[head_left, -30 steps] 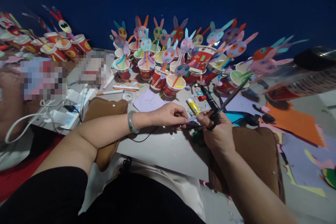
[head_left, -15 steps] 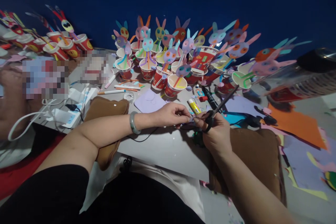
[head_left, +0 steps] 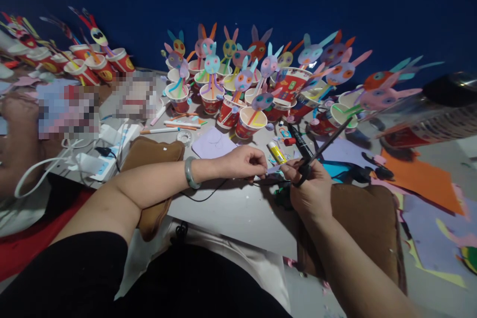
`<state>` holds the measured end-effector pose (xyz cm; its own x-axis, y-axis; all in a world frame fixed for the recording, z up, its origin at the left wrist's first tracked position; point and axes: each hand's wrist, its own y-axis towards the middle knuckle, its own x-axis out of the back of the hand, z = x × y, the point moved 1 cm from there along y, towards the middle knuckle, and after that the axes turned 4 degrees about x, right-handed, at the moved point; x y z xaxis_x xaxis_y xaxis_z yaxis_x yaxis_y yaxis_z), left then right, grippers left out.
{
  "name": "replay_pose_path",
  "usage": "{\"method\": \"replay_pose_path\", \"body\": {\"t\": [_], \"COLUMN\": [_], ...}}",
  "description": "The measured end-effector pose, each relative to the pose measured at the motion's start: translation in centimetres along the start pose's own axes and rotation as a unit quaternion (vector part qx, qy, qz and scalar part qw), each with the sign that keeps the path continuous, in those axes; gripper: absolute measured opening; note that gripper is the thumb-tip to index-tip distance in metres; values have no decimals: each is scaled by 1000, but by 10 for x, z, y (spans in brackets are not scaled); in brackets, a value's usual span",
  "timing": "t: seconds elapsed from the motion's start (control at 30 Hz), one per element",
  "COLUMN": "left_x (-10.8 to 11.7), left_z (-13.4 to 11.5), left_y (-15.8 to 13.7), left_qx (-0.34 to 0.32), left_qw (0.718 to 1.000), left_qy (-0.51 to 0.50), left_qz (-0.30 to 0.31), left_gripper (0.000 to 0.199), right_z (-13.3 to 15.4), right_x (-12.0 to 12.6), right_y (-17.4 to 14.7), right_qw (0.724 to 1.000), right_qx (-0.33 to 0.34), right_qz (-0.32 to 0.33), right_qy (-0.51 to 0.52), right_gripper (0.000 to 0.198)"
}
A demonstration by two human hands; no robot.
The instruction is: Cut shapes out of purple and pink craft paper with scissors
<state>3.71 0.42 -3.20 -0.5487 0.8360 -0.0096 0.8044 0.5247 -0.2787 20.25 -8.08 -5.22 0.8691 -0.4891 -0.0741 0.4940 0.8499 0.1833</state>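
My right hand (head_left: 312, 190) grips a pair of dark scissors (head_left: 330, 143), its blades pointing up and to the right. A small pale purple strip of paper (head_left: 275, 170) spans the gap between my hands, one end at the pinched fingertips of my left hand (head_left: 249, 163). The thumb and forefinger of my right hand reach its other end. Just beyond my fingers lies a yellow glue stick (head_left: 276, 152), with a black marker (head_left: 300, 141) to its right. Behind my left hand rests a purple paper sheet (head_left: 214, 143).
Several red paper cups (head_left: 249, 123) with paper rabbit figures stand along the blue wall. Brown cushions (head_left: 363, 223) lie under both forearms. Orange paper (head_left: 421, 179) and scraps spread at right. A power strip (head_left: 108, 166) with white cables and another person's hand (head_left: 20, 109) are at left.
My right hand and the scissors have shifted slightly right, away from my left hand. More of the purple paper strip shows between them.
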Motion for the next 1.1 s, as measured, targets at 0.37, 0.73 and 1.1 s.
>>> {"method": "replay_pose_path", "body": {"t": [0.37, 0.73, 1.1], "left_x": [-1, 6, 9], "left_z": [-2, 2, -1], "left_y": [-2, -2, -6], "left_qx": [-31, -46, -79], "left_qw": [999, 985, 971], "left_qy": [-16, 162, 224], "left_qz": [-5, 19, 30], "left_gripper": [19, 12, 12], "right_z": [6, 13, 6], "right_x": [-7, -7, -3], "right_y": [-3, -8, -9], "right_qw": [999, 978, 966], "right_qx": [5, 83, 112], "right_qz": [33, 170, 167], "right_qy": [-2, -82, -163], "right_gripper": [31, 28, 22]}}
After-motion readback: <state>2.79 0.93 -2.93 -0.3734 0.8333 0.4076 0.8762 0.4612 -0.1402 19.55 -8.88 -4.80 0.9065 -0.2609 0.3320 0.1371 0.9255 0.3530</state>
